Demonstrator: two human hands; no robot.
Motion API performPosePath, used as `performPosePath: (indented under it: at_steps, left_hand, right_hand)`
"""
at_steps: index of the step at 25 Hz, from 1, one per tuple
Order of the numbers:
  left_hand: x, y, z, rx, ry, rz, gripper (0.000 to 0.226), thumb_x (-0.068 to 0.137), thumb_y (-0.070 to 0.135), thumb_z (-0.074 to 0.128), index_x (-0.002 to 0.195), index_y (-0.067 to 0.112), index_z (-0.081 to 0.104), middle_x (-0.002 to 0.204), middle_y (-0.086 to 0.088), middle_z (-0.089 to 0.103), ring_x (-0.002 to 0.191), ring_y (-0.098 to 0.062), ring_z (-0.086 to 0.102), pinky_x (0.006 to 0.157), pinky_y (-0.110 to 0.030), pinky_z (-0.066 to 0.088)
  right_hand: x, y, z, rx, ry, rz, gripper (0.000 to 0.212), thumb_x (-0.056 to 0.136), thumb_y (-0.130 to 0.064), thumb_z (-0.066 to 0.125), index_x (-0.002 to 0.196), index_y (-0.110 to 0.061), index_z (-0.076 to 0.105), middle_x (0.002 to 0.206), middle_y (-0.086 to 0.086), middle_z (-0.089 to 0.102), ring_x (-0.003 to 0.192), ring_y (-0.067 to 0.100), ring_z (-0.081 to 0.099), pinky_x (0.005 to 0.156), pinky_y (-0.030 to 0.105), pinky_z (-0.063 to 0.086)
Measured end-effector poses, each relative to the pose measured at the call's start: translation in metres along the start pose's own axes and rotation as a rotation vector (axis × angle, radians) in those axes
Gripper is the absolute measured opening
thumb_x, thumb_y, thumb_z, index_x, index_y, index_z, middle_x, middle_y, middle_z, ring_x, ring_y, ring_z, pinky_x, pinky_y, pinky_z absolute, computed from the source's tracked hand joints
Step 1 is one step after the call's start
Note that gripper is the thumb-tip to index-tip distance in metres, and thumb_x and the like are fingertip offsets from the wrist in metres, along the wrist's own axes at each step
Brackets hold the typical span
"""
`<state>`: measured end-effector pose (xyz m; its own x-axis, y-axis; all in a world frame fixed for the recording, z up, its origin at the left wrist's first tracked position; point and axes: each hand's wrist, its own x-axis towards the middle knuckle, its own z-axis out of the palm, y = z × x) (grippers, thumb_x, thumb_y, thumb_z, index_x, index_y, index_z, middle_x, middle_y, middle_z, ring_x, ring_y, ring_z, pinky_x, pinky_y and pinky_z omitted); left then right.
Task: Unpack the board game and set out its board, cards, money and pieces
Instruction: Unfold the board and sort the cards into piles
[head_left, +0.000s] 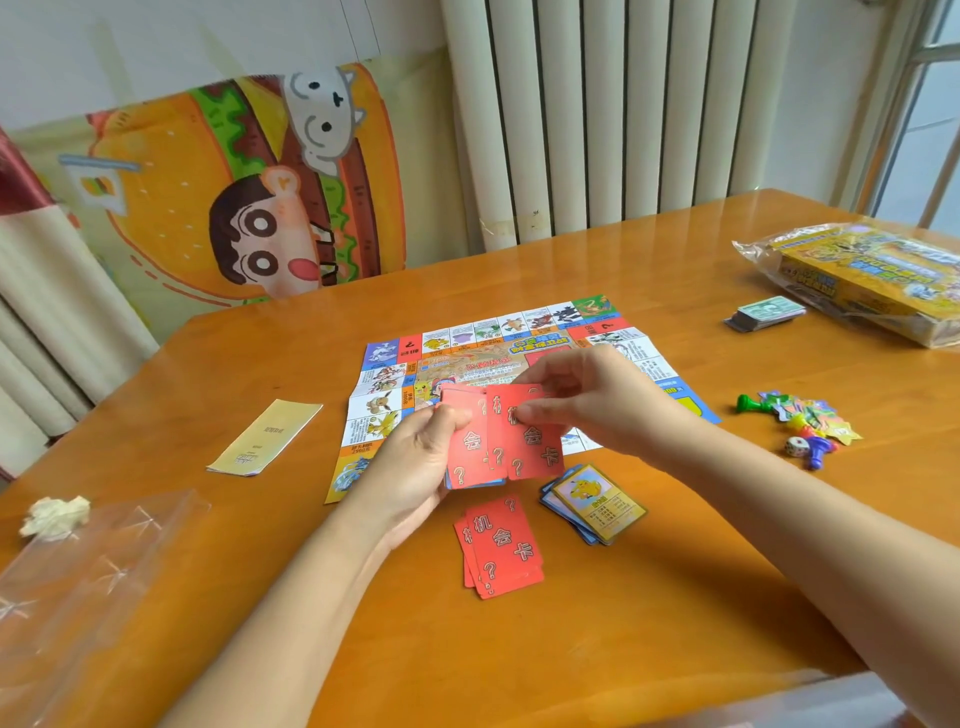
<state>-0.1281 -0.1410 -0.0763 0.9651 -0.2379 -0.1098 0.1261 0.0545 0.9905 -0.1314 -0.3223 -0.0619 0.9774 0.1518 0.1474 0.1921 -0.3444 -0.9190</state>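
Left grip (415, 462) clasps red cards (470, 449), right grip (587, 400) pinches one, above board's (384, 405) near edge.

Bright daylight comes from the window (935, 130), far right of the right hand (587, 400). The table (649, 649) shines, with pale glare behind both hands. Soft shadows lie under the arms. The red cards (530, 441) held in the left hand (415, 467) look a little fuzzy. The radiator (623, 114) far behind the hands bends near the picture's top. The corner below the right arm is blurry.
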Motion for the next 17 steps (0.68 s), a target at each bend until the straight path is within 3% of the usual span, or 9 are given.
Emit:
performPosePath:
  at_steps: [3, 7, 10, 13, 14, 17]
  left_hand:
    - [0.003, 0.0, -0.004, 0.004, -0.063, 0.04, 0.02, 0.094, 0.002, 0.047, 0.093, 0.012, 0.064, 0.083, -0.006, 0.072, 0.072, -0.015, 0.069, 0.063, -0.026, 0.057]
    - [0.004, -0.001, -0.006, 0.075, -0.011, 0.198, 0.024, 0.076, 0.013, 0.067, 0.101, 0.018, 0.066, 0.095, -0.002, 0.074, 0.09, -0.02, 0.07, 0.079, -0.034, 0.056]
    - [0.004, -0.003, -0.005, 0.13, 0.05, 0.217, 0.037, 0.062, 0.025, 0.074, 0.098, 0.02, 0.067, 0.096, -0.002, 0.074, 0.091, -0.022, 0.07, 0.084, -0.04, 0.055]
    - [0.007, -0.003, -0.005, 0.101, 0.086, 0.181, 0.032, 0.068, 0.032, 0.069, 0.097, 0.017, 0.067, 0.095, -0.002, 0.074, 0.09, -0.021, 0.07, 0.086, -0.039, 0.054]
    - [0.01, -0.001, -0.008, 0.06, 0.118, 0.164, 0.028, 0.075, 0.032, 0.066, 0.096, 0.014, 0.067, 0.091, -0.003, 0.074, 0.086, -0.02, 0.07, 0.083, -0.036, 0.054]
    - [0.024, 0.004, -0.023, -0.123, 0.272, 0.044, 0.028, 0.095, 0.023, 0.052, 0.109, 0.001, 0.062, 0.08, -0.007, 0.07, 0.066, -0.017, 0.067, 0.052, -0.024, 0.054]
  right_hand:
    - [0.001, 0.0, -0.003, 0.078, 0.038, 0.032, 0.025, 0.078, 0.0, 0.074, 0.08, -0.022, 0.062, 0.08, 0.005, 0.068, 0.079, 0.021, 0.066, 0.077, 0.037, 0.055]
    - [-0.001, -0.002, 0.0, 0.143, 0.019, 0.004, 0.022, 0.079, 0.0, 0.072, 0.086, -0.019, 0.065, 0.088, 0.009, 0.071, 0.078, 0.016, 0.067, 0.069, 0.024, 0.056]
    - [-0.003, -0.003, 0.006, 0.185, -0.056, -0.017, 0.023, 0.084, 0.003, 0.066, 0.098, -0.016, 0.067, 0.091, 0.006, 0.072, 0.076, 0.01, 0.068, 0.065, 0.019, 0.054]
    - [-0.003, -0.003, 0.001, 0.203, -0.095, 0.022, 0.022, 0.084, 0.005, 0.064, 0.095, -0.014, 0.067, 0.084, 0.005, 0.071, 0.069, 0.009, 0.068, 0.064, 0.021, 0.056]
    - [-0.004, -0.003, -0.002, 0.196, -0.137, 0.056, 0.02, 0.084, 0.004, 0.064, 0.096, -0.012, 0.067, 0.081, 0.004, 0.071, 0.068, 0.011, 0.067, 0.064, 0.022, 0.056]
    - [-0.01, -0.002, 0.0, 0.087, -0.323, 0.117, 0.029, 0.088, -0.002, 0.063, 0.111, -0.019, 0.067, 0.091, 0.002, 0.072, 0.077, 0.01, 0.067, 0.072, 0.023, 0.056]
